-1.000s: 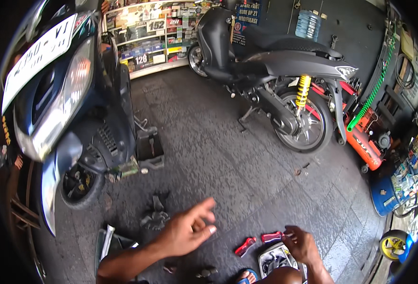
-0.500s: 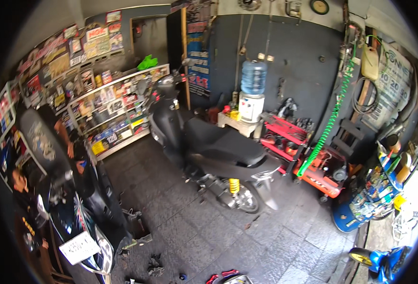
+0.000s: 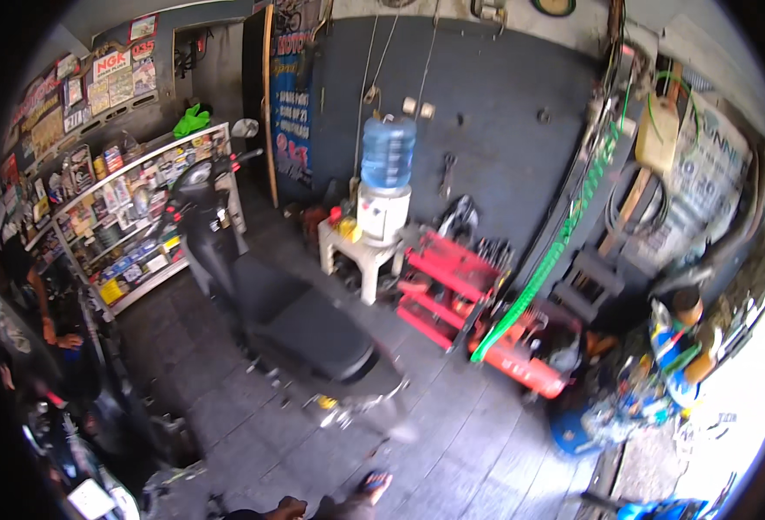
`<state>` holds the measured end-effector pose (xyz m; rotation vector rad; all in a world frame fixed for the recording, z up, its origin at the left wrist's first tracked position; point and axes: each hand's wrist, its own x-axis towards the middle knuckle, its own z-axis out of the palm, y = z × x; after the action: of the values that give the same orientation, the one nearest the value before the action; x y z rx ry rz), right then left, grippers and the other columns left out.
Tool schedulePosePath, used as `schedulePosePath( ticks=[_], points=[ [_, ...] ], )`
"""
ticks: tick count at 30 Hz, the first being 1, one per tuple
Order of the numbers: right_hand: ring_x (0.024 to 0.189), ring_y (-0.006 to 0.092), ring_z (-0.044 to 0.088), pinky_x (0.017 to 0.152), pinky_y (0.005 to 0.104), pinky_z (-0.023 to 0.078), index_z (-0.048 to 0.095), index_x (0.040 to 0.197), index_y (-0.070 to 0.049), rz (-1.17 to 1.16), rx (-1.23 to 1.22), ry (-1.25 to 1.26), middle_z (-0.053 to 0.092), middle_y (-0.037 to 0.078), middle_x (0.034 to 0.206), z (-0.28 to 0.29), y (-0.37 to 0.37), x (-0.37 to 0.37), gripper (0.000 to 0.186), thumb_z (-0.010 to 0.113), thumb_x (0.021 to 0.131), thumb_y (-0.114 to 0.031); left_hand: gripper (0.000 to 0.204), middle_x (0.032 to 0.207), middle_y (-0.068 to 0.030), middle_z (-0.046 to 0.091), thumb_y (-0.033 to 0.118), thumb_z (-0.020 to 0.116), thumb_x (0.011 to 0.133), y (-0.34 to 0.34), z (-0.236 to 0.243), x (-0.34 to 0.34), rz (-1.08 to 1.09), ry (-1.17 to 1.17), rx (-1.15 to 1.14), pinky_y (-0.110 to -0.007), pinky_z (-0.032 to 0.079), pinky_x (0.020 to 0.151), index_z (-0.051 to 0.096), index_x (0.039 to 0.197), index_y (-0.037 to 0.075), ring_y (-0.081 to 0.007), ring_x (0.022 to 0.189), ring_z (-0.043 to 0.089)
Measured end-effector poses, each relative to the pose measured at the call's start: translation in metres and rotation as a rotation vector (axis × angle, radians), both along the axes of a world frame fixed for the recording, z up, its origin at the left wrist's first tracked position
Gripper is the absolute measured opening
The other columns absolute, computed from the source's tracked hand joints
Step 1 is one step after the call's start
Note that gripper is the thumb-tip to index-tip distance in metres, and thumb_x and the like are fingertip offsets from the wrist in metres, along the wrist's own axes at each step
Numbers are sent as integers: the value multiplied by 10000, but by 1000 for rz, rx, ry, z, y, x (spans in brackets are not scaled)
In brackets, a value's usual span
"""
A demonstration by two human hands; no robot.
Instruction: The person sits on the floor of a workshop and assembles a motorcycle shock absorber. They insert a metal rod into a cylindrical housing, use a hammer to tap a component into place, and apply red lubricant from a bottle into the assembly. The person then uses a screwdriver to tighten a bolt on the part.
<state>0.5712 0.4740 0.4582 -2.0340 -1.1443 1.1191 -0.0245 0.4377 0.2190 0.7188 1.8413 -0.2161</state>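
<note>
My left hand [image 3: 287,508] shows at the lower edge, partly cut off, with a dark sleeve to its left. Its fingers look curled in, and whatever they may hold is hidden. No part of my right hand appears. Beside the left hand, my leg ends in a foot in a sandal [image 3: 376,482] on the tiles. Ahead stands a black scooter [image 3: 287,312], its seat toward me and its handlebar toward the shelves. Its rear end is smeared by motion.
At left, a person's arm [image 3: 43,312] reaches over another dark motorbike [image 3: 97,381]. A glass display case [image 3: 144,221] stands behind. Further right are a water dispenser [image 3: 384,208], red tool cart [image 3: 452,277], orange compressor [image 3: 521,360], green coiled hose [image 3: 564,234] and blue drum [image 3: 577,432].
The view has swung right and closer to the scooter, so the room has shifted left. My left hand and foot have come in below. Loose parts on the floor have left the view.
</note>
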Motion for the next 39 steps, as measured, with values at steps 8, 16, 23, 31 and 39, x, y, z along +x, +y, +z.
schedulePosePath(
  ticks=[8, 16, 23, 31, 39],
  points=[
    [558, 160, 599, 491, 330, 475, 702, 995, -26, 161, 3, -73, 696, 91, 748, 32, 302, -25, 264, 605, 970, -271, 352, 926, -41, 689, 364, 592, 1012, 358, 163, 173, 266, -732, 588, -267, 548, 707, 665, 1070, 25, -110, 829, 645],
    [561, 169, 609, 495, 342, 475, 689, 943, -20, 315, -4, -79, 687, 97, 725, 3, 578, -16, 256, 599, 964, -258, 316, 921, -116, 730, 316, 603, 994, 546, 245, 204, 55, -353, 980, -332, 544, 734, 672, 1071, 17, -184, 820, 696],
    [563, 176, 616, 498, 352, 475, 678, 898, -15, 389, -43, -181, 680, 103, 705, 1, 787, 15, 255, 594, 958, -248, 259, 801, -81, 702, 275, 640, 969, 672, 299, 165, 489, -218, 1146, -316, 523, 676, 681, 991, 20, -142, 723, 650],
    [565, 185, 626, 503, 365, 475, 665, 846, -9, 503, 456, -40, 671, 110, 683, 105, 1052, -137, 262, 588, 952, -236, 270, 774, -59, 681, 237, 584, 958, 812, 347, -84, 1175, -129, 1477, -259, 518, 610, 696, 949, -8, -115, 689, 637],
    [638, 65, 468, 557, 254, 387, 654, 859, 18, 897, 897, 94, 557, -12, 667, 399, 1192, -615, 224, 669, 961, -182, 151, 798, -66, 678, 160, 635, 972, 1133, 464, -354, 1058, -471, 1965, -233, 482, 590, 680, 978, 16, -100, 670, 604]
  ],
)
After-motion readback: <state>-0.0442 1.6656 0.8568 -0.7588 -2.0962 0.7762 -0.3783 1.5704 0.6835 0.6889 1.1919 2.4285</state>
